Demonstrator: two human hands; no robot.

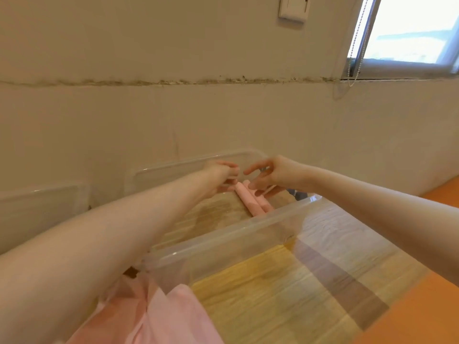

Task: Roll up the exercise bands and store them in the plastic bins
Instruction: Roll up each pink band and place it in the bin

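A: Nearest us, at the bottom edge, we have loose pink fabric (159, 316), and we cannot tell whether it is a band waiting its turn or clothing. Just past it stands the near wall of the clear plastic bin (223, 240), resting on the wooden worktop (310, 289).

B: And our task's thing?

A: We see two rolled pink bands (250, 201) lying side by side on the bin floor, toward its far end. Their long axis runs from the far-left, where our hands are, back toward us and to the right.

B: Which hand is nearer them?

A: Both are over the far ends of the rolls. Our right hand (270, 176) has its fingertips low, just beside or touching the rolls; our left hand (221, 173) sits a little higher, to their left.

B: The grip?

A: On the right, our grip is spread, fingers straight and apart, holding nothing that we can see. On the left, the fingers are curled, and blur keeps us from telling whether they pinch anything.

B: So what does the next move turn on?

A: In our judgement these rolls are stowed, so the hands must lift clear of the bin without nudging them loose, then come back toward us for the next band.
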